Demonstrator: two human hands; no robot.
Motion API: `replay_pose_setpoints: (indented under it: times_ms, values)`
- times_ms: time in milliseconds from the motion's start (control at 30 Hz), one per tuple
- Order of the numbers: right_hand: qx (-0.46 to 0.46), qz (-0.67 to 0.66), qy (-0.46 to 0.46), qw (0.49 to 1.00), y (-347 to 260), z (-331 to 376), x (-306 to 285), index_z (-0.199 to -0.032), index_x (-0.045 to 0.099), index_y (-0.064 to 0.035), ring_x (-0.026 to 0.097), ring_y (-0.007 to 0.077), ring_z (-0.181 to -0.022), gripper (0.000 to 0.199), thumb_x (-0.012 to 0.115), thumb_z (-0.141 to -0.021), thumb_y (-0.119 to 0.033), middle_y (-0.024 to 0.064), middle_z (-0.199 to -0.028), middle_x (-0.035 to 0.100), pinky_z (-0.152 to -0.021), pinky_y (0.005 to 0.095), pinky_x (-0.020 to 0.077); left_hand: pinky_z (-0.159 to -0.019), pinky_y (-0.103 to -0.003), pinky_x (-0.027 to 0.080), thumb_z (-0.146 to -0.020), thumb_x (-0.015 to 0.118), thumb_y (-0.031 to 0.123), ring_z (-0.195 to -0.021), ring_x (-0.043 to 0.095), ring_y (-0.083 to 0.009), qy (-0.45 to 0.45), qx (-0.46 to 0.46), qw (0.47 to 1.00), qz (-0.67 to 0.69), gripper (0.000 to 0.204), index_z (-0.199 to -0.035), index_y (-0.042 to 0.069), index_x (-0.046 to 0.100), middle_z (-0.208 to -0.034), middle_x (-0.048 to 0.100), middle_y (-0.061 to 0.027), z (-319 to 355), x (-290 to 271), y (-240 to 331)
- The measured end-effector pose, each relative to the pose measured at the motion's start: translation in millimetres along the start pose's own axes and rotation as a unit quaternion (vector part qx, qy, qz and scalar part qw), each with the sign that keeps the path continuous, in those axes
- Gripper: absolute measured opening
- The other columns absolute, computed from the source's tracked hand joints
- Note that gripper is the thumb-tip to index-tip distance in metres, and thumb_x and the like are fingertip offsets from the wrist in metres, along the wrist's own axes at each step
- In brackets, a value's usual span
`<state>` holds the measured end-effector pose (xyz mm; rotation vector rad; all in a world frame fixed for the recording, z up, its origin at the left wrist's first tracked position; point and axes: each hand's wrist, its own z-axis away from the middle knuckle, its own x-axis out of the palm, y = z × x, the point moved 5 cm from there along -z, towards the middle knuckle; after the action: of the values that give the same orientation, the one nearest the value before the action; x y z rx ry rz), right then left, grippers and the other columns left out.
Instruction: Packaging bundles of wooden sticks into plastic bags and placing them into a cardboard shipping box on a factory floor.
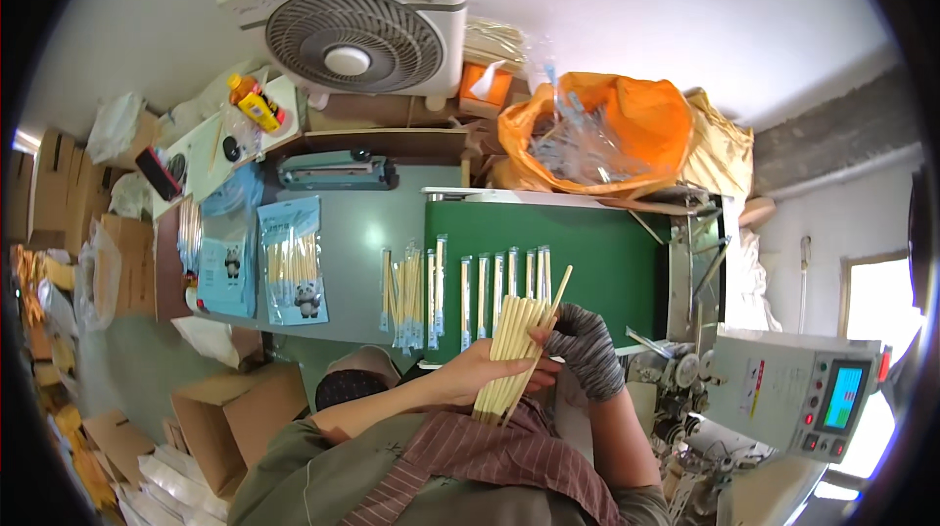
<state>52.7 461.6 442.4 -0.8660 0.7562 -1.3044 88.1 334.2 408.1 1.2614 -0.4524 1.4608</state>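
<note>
My bare left hand [477, 369] grips a bundle of pale wooden chopsticks [511, 355], held upright in front of my chest. My right hand [586, 348], in a grey knit glove, rests against the bundle's right side and pinches a single chopstick [559, 291] that angles out above the others. Just beyond the hands runs a green conveyor belt [612, 262]. A row of several wrapped chopstick pairs [501, 283] lies side by side along its near-left part.
More wrapped chopsticks [411, 299] are piled on the grey table [357, 232], beside blue printed packets [292, 260]. A heat sealer [335, 171], a white fan [357, 36] and an orange bag [607, 129] stand behind. A machine control panel [813, 394] is at right, and cardboard boxes [230, 418] at left.
</note>
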Motion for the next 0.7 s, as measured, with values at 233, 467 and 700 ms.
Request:
replay_pose_setpoints:
  times_ms: [233, 467, 700]
  values:
    - [-0.024, 0.027, -0.012, 0.999, -9, 25, -21, -0.083, 0.063, -0.0022, 0.055, 0.0076, -0.067, 0.015, 0.07, -0.071, -0.009, 0.001, -0.074, 0.061, -0.061, 0.0217, 0.0458, -0.088, -0.037, 0.047, -0.089, 0.047, 0.007, -0.104, 0.054, -0.0311, -0.037, -0.01, 0.999, -0.007, 0.041, -0.126, -0.003, 0.033, -0.118, 0.048, -0.0233, 2, 21, -10]
    - [-0.012, 0.0, -0.043, 0.999, -23, 52, -17, -0.088, 0.064, -0.0024, 0.056, 0.0098, -0.076, 0.021, 0.071, -0.07, -0.012, 0.0025, -0.079, 0.062, -0.069, 0.0248, 0.0462, -0.082, -0.033, 0.049, -0.086, 0.054, 0.009, -0.096, 0.057, -0.0241, -0.063, 0.0, 0.997, -0.052, 0.041, -0.122, -0.002, 0.039, -0.111, 0.053, -0.0181, 15, 33, -25]
    - [-0.157, 0.1, 0.053, 0.981, -56, 60, -51, -0.08, 0.062, -0.0034, 0.052, 0.0077, -0.067, 0.016, 0.07, -0.072, -0.015, -0.0011, -0.073, 0.058, -0.063, 0.0219, 0.0432, -0.07, -0.025, 0.047, -0.083, 0.061, 0.016, -0.08, 0.057, -0.0141, -0.107, 0.002, 0.987, -0.118, 0.038, -0.113, -0.002, 0.048, -0.091, 0.057, -0.0066, 32, 51, -35]
